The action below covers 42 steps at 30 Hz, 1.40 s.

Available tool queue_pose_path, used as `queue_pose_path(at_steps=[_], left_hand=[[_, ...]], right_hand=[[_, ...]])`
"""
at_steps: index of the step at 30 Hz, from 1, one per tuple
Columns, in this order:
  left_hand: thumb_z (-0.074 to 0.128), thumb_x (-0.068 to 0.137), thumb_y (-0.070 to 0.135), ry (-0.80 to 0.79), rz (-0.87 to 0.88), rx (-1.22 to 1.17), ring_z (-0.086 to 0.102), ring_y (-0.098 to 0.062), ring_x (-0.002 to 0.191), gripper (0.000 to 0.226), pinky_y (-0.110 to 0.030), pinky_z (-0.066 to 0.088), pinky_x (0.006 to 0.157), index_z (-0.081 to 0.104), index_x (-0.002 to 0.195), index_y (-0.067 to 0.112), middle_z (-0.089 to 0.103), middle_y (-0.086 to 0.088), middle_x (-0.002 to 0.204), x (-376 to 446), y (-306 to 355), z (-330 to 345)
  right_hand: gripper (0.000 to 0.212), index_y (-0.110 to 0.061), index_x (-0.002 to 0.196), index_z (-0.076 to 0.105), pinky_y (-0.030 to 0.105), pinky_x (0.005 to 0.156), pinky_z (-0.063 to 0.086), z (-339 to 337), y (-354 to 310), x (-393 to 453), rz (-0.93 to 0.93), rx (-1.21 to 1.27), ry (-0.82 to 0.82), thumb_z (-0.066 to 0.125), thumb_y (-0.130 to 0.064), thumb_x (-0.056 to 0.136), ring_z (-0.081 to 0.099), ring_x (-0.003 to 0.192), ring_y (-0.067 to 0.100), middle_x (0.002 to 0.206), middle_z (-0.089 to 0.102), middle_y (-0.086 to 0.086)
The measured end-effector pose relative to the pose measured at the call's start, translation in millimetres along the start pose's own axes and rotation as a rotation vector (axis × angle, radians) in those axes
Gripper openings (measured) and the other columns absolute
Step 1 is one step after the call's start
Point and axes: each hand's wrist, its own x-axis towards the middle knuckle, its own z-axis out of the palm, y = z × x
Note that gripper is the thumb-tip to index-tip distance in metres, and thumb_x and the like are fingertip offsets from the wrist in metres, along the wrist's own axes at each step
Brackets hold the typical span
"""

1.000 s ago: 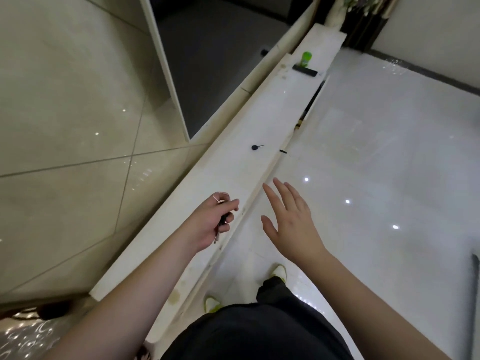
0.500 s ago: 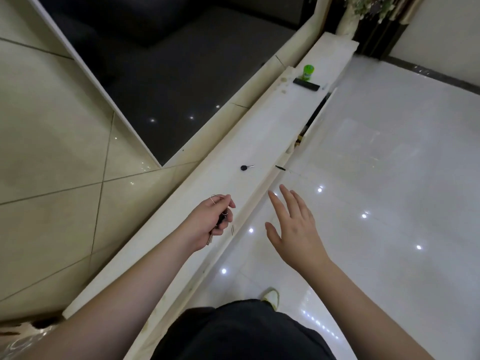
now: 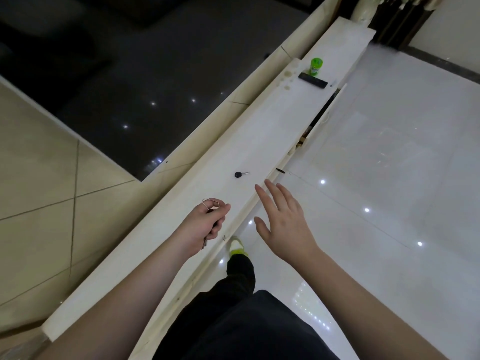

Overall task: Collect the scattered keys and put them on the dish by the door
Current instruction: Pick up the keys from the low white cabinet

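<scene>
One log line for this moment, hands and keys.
left hand: grips keys already collected | right hand: open, above ledge edge | black-headed key: loose on white ledge ahead | dish: not in view

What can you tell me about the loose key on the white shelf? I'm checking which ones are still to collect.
The key is small, with a round black head and a short silvery blade. It lies flat on the long white shelf, blade pointing right, alone and untouched. It sits just beyond the fingertips of the open right hand.
</scene>
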Motion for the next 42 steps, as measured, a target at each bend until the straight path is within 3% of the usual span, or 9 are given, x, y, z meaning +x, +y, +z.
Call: queue_pose_path(at_steps=[4,10,17,19,22,25,31,37,42], left_hand=[[0.079,0.067,0.036,-0.003,0.027,-0.036,0.029,-0.015,0.048,0.017,-0.027,0.018,0.044,0.066,0.076,0.03,0.039,0.002,0.06,50.8,16.7,-2.6],[0.075,0.073,0.027,-0.086,0.045,-0.029,0.035,-0.012,0.047,0.019,-0.023,0.026,0.041,0.063,0.086,0.021,0.043,0.003,0.063,119.5,47.5,-4.0],[0.07,0.081,0.012,-0.031,0.082,0.073,0.038,-0.013,0.054,0.022,-0.027,0.035,0.058,0.056,0.09,0.026,0.051,0.008,0.072,180.0,81.8,1.7],[0.065,0.087,0.006,-0.003,0.081,0.036,0.04,-0.011,0.055,0.023,-0.026,0.037,0.062,0.057,0.094,0.027,0.054,0.002,0.077,194.5,82.9,3.8],[0.059,0.093,0.007,0.067,0.043,-0.038,0.054,-0.013,0.067,0.018,-0.023,0.042,0.062,0.059,0.102,0.022,0.062,-0.013,0.09,217.5,74.8,12.5],[0.054,0.096,0.005,0.116,0.024,-0.128,0.065,-0.01,0.074,0.017,-0.018,0.046,0.057,0.06,0.108,0.015,0.067,-0.012,0.093,237.2,55.5,21.2],[0.046,0.101,0.012,0.152,-0.031,-0.261,0.069,-0.018,0.077,0.018,-0.021,0.05,0.059,0.06,0.112,0.011,0.072,-0.008,0.093,275.4,0.9,37.4],[0.045,0.101,0.016,0.183,-0.023,-0.299,0.068,-0.019,0.072,0.019,-0.021,0.05,0.057,0.064,0.107,0.015,0.073,-0.008,0.098,309.3,-34.3,30.6],[0.045,0.101,0.014,0.198,-0.036,-0.258,0.067,-0.017,0.07,0.02,-0.022,0.051,0.059,0.063,0.109,0.013,0.073,-0.006,0.094,322.6,-52.6,13.8]], right_hand=[[0.059,-0.018,0.148,0.034,0.045,0.112,0.027,7.3,20.2,48.5,-0.027,-0.069,-0.047,0.054,-0.028,0.093,0.026,0.143,0.033,0.155,0.031,0.009],[0.059,-0.013,0.142,0.044,0.049,0.107,0.036,13.6,42.7,117.0,-0.045,-0.073,-0.068,0.063,-0.024,0.087,0.042,0.134,0.037,0.146,0.045,0.016],[0.055,-0.013,0.142,0.044,0.045,0.11,0.032,31.0,73.1,161.6,0.016,-0.002,-0.111,0.056,-0.026,0.09,0.041,0.135,0.031,0.145,0.047,0.012],[0.055,-0.013,0.142,0.044,0.045,0.11,0.033,43.7,88.6,177.6,-0.008,0.004,-0.132,0.056,-0.025,0.09,0.042,0.135,0.031,0.145,0.048,0.011],[0.054,-0.013,0.142,0.044,0.044,0.109,0.033,71.6,116.5,204.5,-0.047,0.009,-0.187,0.055,-0.026,0.091,0.043,0.133,0.03,0.144,0.048,0.01],[0.054,-0.013,0.143,0.04,0.041,0.108,0.032,112.2,141.0,227.2,-0.061,0.024,-0.312,0.051,-0.028,0.093,0.044,0.131,0.027,0.145,0.047,0.008],[0.05,-0.016,0.144,0.036,0.039,0.1,0.036,213.5,181.9,243.3,-0.018,0.038,-0.57,0.041,-0.031,0.097,0.051,0.12,0.027,0.138,0.051,0.007],[0.048,-0.016,0.142,0.039,0.04,0.098,0.04,287.7,206.9,289.1,0.125,0.114,-0.507,0.046,-0.026,0.096,0.053,0.117,0.029,0.135,0.053,0.009],[0.053,-0.017,0.144,0.032,0.04,0.102,0.036,335.4,221.6,316.9,0.06,0.012,-0.444,0.051,-0.025,0.096,0.046,0.124,0.028,0.14,0.047,0.009]])
